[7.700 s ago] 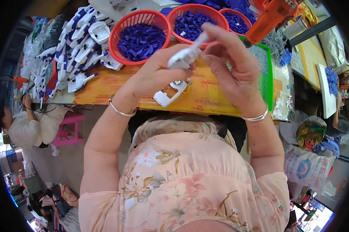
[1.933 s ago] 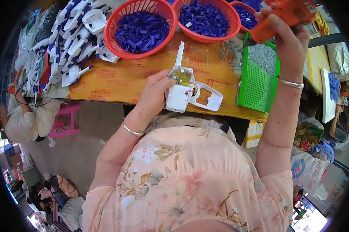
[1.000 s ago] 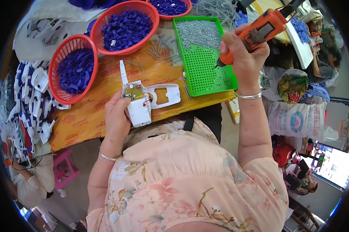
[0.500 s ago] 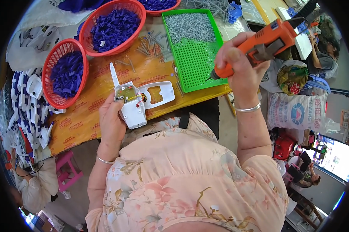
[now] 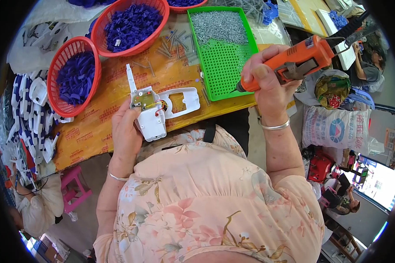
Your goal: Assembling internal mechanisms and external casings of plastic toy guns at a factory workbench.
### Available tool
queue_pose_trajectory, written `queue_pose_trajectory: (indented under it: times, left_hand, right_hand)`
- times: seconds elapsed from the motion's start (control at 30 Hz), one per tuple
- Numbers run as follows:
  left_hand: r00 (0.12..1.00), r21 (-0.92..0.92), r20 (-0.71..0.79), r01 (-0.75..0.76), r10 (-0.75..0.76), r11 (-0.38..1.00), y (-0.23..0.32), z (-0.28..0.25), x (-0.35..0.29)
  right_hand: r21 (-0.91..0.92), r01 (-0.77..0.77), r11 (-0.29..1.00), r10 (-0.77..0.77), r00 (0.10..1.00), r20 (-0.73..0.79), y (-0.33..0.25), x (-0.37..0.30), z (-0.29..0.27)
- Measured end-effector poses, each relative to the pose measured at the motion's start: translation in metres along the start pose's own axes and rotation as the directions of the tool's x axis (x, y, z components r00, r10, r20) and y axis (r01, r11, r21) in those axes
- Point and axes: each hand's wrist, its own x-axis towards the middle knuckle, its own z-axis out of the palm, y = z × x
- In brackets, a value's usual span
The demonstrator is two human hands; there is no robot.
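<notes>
My left hand grips an opened white plastic housing by its left side, over the table's near edge. A small circuit board with coloured wires sits in it, and a white frame-shaped shell half lies to its right. In my right hand is an orange electric screwdriver, its bit pointing left. The tip is at the near right side of a green perforated tray. Many small silver screws fill the tray's far end.
Red baskets of blue plastic parts stand at the far left. Clear tubes lie scattered beside the tray. White and blue housings are piled at left. A white woven sack stands at right, and co-workers sit at both sides.
The table and its contents sit slightly higher in the picture. Both hands keep their holds; the screwdriver has shifted slightly left and remains beside the tray.
</notes>
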Motion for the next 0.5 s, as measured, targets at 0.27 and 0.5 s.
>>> queue_pose_trajectory:
  times: [0.27, 0.5]
  left_hand:
    - [1.000, -0.022, -0.001, -0.007, 0.007, 1.000, -0.0033, -0.0021, 0.0006]
    - [1.000, -0.016, 0.007, -0.016, 0.017, 1.000, -0.0059, -0.0056, 0.0019]
  right_hand:
    - [-0.062, 0.092, 0.994, -0.090, 0.996, 0.029, 0.0045, -0.0002, -0.0033]
    - [0.017, 0.057, 0.998, -0.056, 0.997, -0.051, 0.0049, -0.0036, 0.0015]
